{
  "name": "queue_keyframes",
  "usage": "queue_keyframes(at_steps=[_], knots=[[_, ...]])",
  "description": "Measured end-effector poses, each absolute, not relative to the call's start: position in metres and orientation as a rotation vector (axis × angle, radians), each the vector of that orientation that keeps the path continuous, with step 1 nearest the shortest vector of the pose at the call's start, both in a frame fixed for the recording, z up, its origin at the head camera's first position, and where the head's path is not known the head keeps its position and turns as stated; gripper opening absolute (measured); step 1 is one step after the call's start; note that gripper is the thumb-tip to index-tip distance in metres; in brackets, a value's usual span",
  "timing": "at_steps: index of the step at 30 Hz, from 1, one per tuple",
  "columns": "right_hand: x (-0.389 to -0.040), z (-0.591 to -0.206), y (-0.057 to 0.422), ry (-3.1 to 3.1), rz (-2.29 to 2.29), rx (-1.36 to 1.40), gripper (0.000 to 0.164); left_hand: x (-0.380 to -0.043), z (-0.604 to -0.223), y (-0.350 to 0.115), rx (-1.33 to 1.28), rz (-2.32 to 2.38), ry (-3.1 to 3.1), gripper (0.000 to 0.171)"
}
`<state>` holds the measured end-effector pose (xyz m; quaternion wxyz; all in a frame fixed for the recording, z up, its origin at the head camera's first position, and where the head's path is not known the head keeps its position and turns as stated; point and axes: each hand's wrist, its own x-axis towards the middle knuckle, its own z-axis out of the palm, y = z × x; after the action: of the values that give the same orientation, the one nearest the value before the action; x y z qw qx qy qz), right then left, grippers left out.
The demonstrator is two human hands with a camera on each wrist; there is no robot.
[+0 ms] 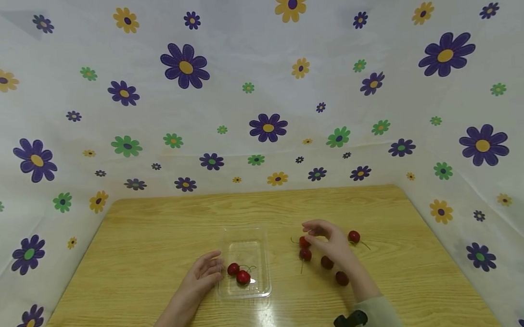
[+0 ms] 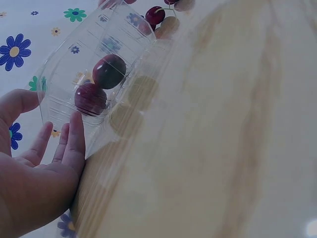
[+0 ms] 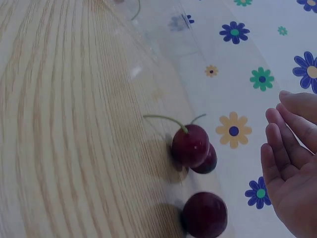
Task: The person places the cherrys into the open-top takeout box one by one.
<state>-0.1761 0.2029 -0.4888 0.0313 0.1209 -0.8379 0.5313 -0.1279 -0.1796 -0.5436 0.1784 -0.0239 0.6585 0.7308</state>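
Observation:
A clear plastic tray (image 1: 260, 250) sits on the wooden table with two red cherries (image 1: 233, 269) (image 1: 243, 277) inside. My left hand (image 1: 215, 267) rests against the tray's left side with straight fingers; in the left wrist view the fingertips (image 2: 75, 130) touch the tray wall (image 2: 59, 84) beside the two cherries (image 2: 109, 71). My right hand (image 1: 316, 231) hovers open over several loose cherries (image 1: 305, 254) on the table, right of the tray. In the right wrist view the right hand (image 3: 282, 119) holds nothing, with stemmed cherries (image 3: 190, 145) (image 3: 205, 214) just below its fingers.
One more cherry (image 1: 354, 236) lies to the right of my right hand, and two others (image 1: 327, 262) (image 1: 341, 278) lie under the wrist. A white cloth with printed flowers (image 1: 185, 65) walls in the table (image 1: 139, 245) on three sides.

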Motion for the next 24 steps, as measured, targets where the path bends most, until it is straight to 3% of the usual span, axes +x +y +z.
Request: queue_keyframes(at_steps=[24], knots=[[-0.173, -0.490, 0.254, -2.511, 1.635, 0.265, 0.028, -0.129, -0.541, -0.179, -0.089, 2.066, 1.845, 0.068]])
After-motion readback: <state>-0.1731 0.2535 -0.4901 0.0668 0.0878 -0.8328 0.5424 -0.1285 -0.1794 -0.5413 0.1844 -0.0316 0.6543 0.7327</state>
